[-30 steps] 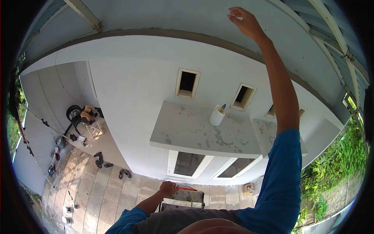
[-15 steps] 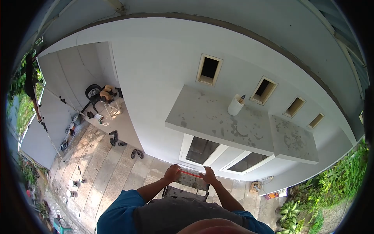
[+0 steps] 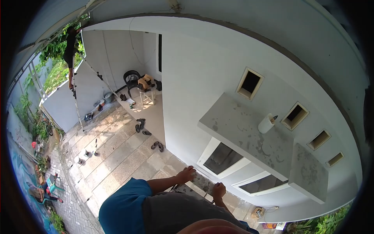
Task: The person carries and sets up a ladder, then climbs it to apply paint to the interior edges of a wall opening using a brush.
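My left hand (image 3: 186,175) is closed over the left end of a paint-stained platform (image 3: 203,182), which looks like the top of a stepladder. At its right end my right hand (image 3: 219,189) is closed too, fingers curled round the edge. My body hides most of what lies below. Ahead and to the right, a concrete ledge (image 3: 237,132) with dark wet-looking patches juts from the wall. On it stands a white container (image 3: 266,123) with a dark-tipped tool sticking out. Both hands are well apart from the ledge.
A person (image 3: 71,50) stands on a tall ladder (image 3: 74,93) at the left wall. Another person (image 3: 39,194) sits lower left. Sandals (image 3: 157,146), small buckets (image 3: 86,153) and a black chair (image 3: 133,78) stand about the floor. Wall openings (image 3: 250,83) sit above the ledge.
My view has turned to the left, so the scene shifts right and more of the yard shows. Both hands stay on the platform; its red strip no longer shows.
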### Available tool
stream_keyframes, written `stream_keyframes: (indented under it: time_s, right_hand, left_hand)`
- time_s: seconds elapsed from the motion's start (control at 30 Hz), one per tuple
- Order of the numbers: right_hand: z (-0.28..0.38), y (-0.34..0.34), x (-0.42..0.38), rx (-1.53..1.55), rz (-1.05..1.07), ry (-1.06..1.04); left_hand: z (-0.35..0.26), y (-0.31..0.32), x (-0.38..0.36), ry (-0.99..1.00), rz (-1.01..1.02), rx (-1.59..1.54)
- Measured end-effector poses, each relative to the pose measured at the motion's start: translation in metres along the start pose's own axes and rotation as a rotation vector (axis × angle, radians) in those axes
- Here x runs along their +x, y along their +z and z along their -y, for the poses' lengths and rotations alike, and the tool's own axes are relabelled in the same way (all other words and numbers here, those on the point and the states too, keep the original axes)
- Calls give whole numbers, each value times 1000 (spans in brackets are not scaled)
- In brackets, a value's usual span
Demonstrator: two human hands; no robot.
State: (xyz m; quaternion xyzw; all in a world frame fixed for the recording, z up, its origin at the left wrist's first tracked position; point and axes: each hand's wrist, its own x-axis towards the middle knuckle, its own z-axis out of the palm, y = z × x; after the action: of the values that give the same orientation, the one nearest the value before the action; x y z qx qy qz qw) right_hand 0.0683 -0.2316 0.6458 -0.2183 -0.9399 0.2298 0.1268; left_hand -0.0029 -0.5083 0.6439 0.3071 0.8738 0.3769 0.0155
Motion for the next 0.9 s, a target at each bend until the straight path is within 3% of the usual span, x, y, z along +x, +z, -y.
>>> stream_keyframes:
  time_s: [0.17,0.27,0.33,0.37,0.4,0.47,0.53,0.6,0.7,0.77,0.8,0.87,0.9]
  right_hand:
    - [1,-1,1,0,-6,-31]
    - [-5,2,2,-23,-9,-38]
    - [-5,7,2,-31,-9,-20]
    - [-5,7,3,-22,-4,-22]
    - [-5,5,2,-16,0,-21]
    - [-5,5,2,-27,-4,-23]
    - [-3,3,0,-37,-23,2]
    - [0,1,0,-20,-24,-42]
    - [-1,0,0,-21,-5,-36]
    - [-1,2,3,-13,-37,-11]
    - [-1,3,3,-3,-29,-20]
    - [-3,3,-2,1,-18,-15]
    - [-4,4,-1,14,-23,-8]
  left_hand:
    - [1,6,3,-54,-111,-143]
    - [3,1,9,-154,13,-134]
    - [-27,-34,35,-248,511,381]
    - [-13,-32,65,-48,814,505]
    - [-31,-68,93,-44,1017,201]
    - [-152,-204,124,-20,1018,-81]
    - [-206,-282,157,132,798,-198]
    - [-274,-375,191,231,520,-115]
    - [-350,-495,257,220,-5,273]
    - [-359,-566,324,431,-454,277]
    - [-375,-598,347,362,-565,213]
    - [-405,-660,388,155,-566,-122]
    - [-412,-678,408,166,-573,-118]
